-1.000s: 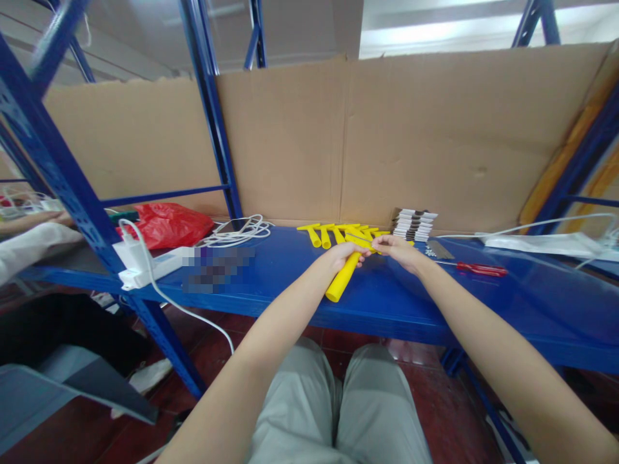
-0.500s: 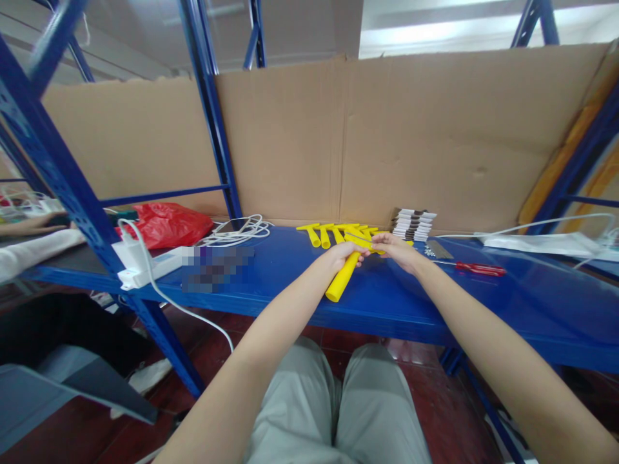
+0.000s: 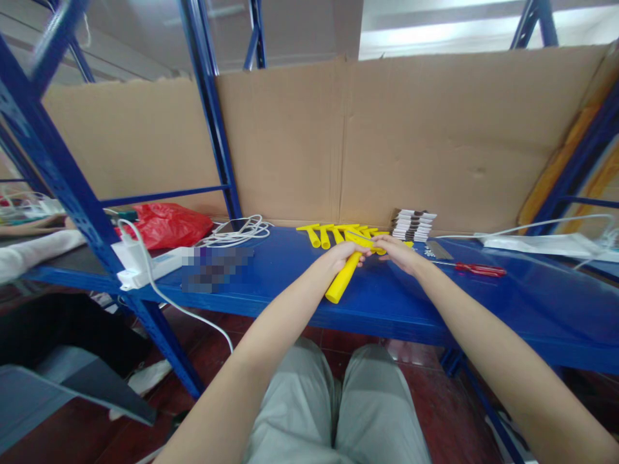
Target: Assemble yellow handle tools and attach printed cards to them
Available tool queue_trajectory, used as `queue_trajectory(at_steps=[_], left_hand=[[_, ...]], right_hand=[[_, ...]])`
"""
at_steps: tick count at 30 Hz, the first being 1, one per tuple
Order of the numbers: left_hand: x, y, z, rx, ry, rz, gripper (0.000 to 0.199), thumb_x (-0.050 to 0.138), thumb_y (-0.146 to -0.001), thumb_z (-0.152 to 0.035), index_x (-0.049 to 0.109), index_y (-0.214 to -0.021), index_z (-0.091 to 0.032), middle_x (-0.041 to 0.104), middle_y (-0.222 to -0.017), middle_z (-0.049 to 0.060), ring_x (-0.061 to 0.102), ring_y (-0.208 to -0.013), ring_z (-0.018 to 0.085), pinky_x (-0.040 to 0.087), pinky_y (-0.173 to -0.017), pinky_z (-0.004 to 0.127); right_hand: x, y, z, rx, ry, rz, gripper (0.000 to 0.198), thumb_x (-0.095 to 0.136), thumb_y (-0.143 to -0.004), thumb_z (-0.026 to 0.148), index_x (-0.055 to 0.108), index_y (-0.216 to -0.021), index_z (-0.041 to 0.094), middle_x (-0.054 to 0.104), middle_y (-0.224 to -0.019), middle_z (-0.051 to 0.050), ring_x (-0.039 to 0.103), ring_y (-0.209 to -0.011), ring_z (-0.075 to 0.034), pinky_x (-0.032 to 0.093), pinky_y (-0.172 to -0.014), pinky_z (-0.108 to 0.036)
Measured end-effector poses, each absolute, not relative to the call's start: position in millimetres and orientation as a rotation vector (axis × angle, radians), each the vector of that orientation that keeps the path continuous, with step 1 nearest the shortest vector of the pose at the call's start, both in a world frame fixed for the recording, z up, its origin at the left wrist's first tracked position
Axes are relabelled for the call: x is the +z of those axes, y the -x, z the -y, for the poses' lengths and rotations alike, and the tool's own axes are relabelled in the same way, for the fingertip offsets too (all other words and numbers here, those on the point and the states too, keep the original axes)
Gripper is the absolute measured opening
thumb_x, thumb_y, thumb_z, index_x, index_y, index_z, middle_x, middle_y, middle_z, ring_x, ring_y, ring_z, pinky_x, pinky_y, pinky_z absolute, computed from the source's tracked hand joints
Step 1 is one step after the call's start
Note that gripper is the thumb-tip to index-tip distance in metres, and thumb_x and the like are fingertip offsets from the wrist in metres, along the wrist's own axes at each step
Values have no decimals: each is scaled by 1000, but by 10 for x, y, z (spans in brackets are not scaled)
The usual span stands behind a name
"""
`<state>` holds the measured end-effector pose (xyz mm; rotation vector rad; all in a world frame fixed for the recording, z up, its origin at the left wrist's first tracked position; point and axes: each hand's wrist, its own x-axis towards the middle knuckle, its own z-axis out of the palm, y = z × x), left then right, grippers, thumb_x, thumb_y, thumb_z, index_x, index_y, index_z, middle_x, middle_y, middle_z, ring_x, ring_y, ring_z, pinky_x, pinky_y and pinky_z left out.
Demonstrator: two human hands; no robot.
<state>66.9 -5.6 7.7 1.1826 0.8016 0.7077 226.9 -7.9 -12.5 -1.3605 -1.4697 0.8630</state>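
Note:
My left hand [image 3: 347,252] is closed round a yellow scraper [image 3: 342,278], near where its round handle meets the wide head. The hollow handle end points toward me, and a thin grey strip [image 3: 358,239] lies along the head. At the head's right side, my right hand [image 3: 394,250] has its fingers closed against the scraper; the fingertips are partly hidden, so any small part between them cannot be made out. Just behind my hands, several more yellow scrapers [image 3: 315,237] lie in a row on the blue table [image 3: 280,270].
Right of my hands are a stack of small white-and-brown packs [image 3: 412,225], small metal bits [image 3: 428,251], a flat grey plate [image 3: 439,250] and a red screwdriver [image 3: 480,269]. Leftward are a power strip [image 3: 157,267], coiled white cable [image 3: 246,229] and red bag [image 3: 171,225]. Cardboard [image 3: 290,142] stands behind.
My right hand's fingers have shifted slightly lower and flatter against the scraper's head. My left hand and the scraper are almost unmoved.

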Motion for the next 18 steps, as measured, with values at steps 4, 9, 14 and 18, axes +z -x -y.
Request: queue_trajectory(at_steps=[4,9,14,18], left_hand=[[105,-670,99,727,-1160,-795,23,47,-80,3,61,-92,-10,53,-52,-3,41,-39,4,32,-39,15],[105,-665,101,711,-1147,-781,24,46,-81,4,61,-94,-10,51,-51,-4,40,-38,4,32,-38,14],[106,-663,110,728,-1130,-798,25,45,-81,4,61,-97,-8,53,-52,-2,41,-39,5,34,-40,15],[103,-663,114,731,-1110,-785,24,45,-81,5,60,-94,-9,54,-54,-3,41,-39,4,34,-40,14]], right_hand=[[-147,-2287,42,894,1330,1469,21,56,-69,34,57,-87,23,64,-111,-5,57,-100,-19,44,-73,-28],[-102,-2257,101,981,1297,1433,16,54,-72,27,58,-87,23,65,-111,-4,58,-99,-19,45,-69,-27],[20,-2230,206,1183,1201,1275,20,57,-71,16,58,-91,22,68,-107,-5,61,-86,-15,48,-66,-25],[108,-2256,249,1236,1167,1160,12,56,-75,17,58,-86,21,70,-97,-5,62,-79,-14,50,-65,-25]])
